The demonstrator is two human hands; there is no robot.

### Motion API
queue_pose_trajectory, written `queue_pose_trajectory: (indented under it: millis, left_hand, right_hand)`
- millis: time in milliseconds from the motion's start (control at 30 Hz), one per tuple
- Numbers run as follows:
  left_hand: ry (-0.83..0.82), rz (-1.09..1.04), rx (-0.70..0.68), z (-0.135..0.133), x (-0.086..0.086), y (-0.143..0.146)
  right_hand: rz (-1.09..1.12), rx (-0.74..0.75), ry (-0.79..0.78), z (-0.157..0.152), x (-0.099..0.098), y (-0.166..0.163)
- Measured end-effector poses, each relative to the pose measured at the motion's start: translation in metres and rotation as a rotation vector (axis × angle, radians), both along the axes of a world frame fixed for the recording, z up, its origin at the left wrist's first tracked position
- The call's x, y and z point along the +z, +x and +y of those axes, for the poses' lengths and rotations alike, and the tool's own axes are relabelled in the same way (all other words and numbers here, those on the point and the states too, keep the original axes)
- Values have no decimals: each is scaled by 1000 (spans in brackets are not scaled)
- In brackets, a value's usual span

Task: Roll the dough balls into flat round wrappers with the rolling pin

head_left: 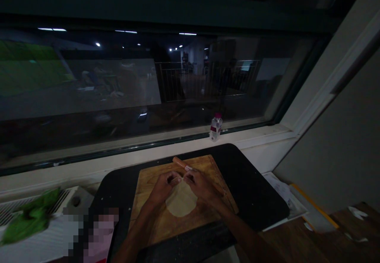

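A thin, pale round of dough (181, 201) lies flat on a wooden board (148, 186). My left hand (166, 184) pinches the far edge of the dough, its thumb and fingers closed there. Close beside it, my right hand (198, 182) pinches the same far edge. The two sets of fingertips almost meet at the top of the round. Just beyond my hands, a wooden rolling pin (180, 162) rests on the board, slanting away to the left; its near end is partly hidden behind my right hand.
The board lies on a black table (249, 188) against a window sill. A bottle with a pink cap (216, 128) stands on the sill. At left, a green cloth (29, 217) drapes over a white radiator. White papers (277, 188) lie right of the table, above a wooden floor.
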State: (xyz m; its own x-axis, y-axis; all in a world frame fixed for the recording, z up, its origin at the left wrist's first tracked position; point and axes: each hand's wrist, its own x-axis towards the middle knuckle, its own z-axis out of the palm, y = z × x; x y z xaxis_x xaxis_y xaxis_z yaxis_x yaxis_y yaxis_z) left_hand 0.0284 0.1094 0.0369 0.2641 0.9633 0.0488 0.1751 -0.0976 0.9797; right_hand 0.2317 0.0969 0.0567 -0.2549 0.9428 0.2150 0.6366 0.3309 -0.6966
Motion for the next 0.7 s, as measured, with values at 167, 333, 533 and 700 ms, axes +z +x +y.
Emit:
queue_pose_trajectory:
  millis: [167,333,533,700]
  left_hand:
    - [-7,-18,31,2,-4,2]
    - [-1,-30,20,2,-3,2]
    - [-1,-35,27,2,-5,4]
    - [-12,-27,45,6,-8,4]
  right_hand:
    - [-2,-31,-59,-3,-1,-1]
    - [-136,-119,-50,-8,4,-6]
    - [-69,-36,-19,-1,-2,-3]
    - [41,83,-21,5,-4,2]
